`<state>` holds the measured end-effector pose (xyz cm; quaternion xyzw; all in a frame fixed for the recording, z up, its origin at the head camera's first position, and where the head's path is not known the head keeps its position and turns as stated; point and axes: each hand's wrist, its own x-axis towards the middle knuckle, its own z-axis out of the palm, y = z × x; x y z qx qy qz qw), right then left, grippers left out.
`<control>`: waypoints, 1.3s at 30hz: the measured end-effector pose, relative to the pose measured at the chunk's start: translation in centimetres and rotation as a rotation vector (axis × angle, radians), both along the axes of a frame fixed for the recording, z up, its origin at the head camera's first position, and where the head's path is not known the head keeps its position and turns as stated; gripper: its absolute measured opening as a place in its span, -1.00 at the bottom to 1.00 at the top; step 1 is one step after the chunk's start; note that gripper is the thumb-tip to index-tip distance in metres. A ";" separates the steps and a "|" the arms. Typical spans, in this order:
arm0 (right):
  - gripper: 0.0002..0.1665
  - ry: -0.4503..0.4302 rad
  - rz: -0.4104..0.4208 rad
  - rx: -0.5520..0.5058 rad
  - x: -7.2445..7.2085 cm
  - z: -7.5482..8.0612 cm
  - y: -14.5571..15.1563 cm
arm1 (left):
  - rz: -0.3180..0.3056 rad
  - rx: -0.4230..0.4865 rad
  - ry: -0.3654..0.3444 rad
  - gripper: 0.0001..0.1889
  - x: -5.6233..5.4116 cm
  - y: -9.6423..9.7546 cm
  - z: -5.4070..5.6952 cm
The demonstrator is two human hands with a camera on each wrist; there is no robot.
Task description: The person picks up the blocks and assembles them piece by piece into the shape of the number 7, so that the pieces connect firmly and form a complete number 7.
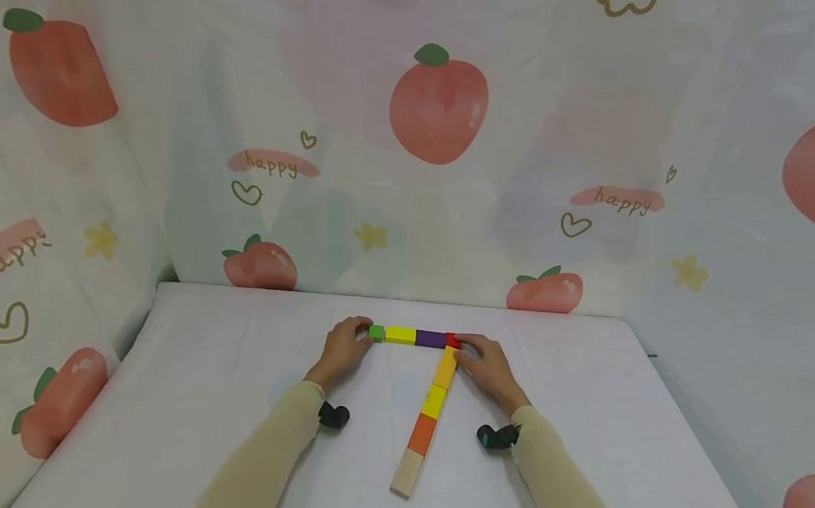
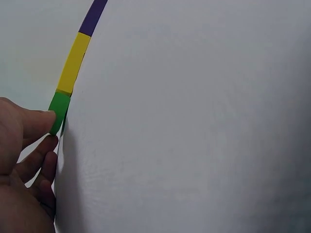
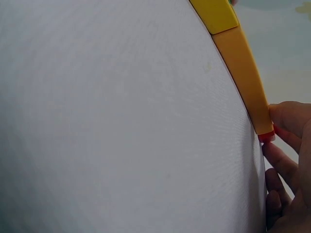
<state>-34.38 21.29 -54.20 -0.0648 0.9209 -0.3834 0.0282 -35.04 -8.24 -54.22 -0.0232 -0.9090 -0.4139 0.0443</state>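
Note:
On the white table, a row of wooden blocks runs sideways: a green block, a yellow block, a purple block and a red block. My left hand pinches the green block at the row's left end, its thumb on the side. With thumb and forefinger, my right hand holds the red block at the right end; the thumb also lies against the light orange block. From there a slanted line comes toward me: light orange, a second yellow block, an orange-red block and a plain wood block.
The white table ends at a back edge just beyond the row. Behind it hangs a pale curtain printed with red fruit, continuing along both sides. Dark wrist devices sit at both sleeves.

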 end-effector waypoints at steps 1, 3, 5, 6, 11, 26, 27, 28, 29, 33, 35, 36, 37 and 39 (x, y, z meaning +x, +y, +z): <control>-0.46 0.004 0.002 0.004 0.0 0.0 0.0 | 0.002 0.000 -0.001 -0.65 0.0 0.0 0.0; -0.46 0.000 -0.001 0.002 0.0 0.0 0.0 | 0.005 -0.006 0.001 -0.65 0.0 0.1 0.0; -0.46 -0.003 -0.006 -0.001 0.0 0.0 0.0 | 0.011 -0.013 0.006 -0.65 0.1 0.2 0.0; -0.46 -0.001 -0.006 0.001 0.0 0.0 0.0 | 0.014 -0.017 0.011 -0.65 0.1 0.2 0.0; -0.45 0.006 -0.005 0.008 0.1 0.1 0.0 | 0.025 -0.038 0.028 -0.65 0.2 0.4 0.1; -0.45 0.002 -0.005 0.011 0.3 0.2 -0.1 | 0.046 -0.036 0.020 -0.65 0.3 0.8 0.4; -0.46 0.004 -0.003 0.012 0.3 0.1 -0.1 | 0.046 -0.035 0.019 -0.65 0.3 0.8 0.4; -0.46 0.007 0.000 0.013 0.3 0.1 -0.1 | 0.046 -0.035 0.019 -0.65 0.4 0.8 0.5; -0.46 0.011 0.003 0.013 0.3 0.1 -0.1 | 0.046 -0.036 0.021 -0.65 0.4 0.8 0.5; -0.47 0.021 0.009 0.009 0.4 0.2 -0.1 | 0.041 -0.033 0.034 -0.66 0.4 0.8 0.4; -0.47 0.025 0.011 0.006 0.4 0.2 -0.1 | 0.041 -0.026 0.037 -0.66 0.4 0.8 0.3; -0.47 0.027 0.012 0.006 0.4 0.2 -0.1 | 0.042 -0.024 0.037 -0.66 0.4 0.8 0.3; -0.47 0.028 0.013 0.006 0.4 0.2 -0.1 | 0.043 -0.021 0.036 -0.66 0.4 0.7 0.3; -0.47 0.029 0.015 0.007 0.3 0.1 0.0 | 0.043 -0.014 0.032 -0.66 0.3 0.7 0.2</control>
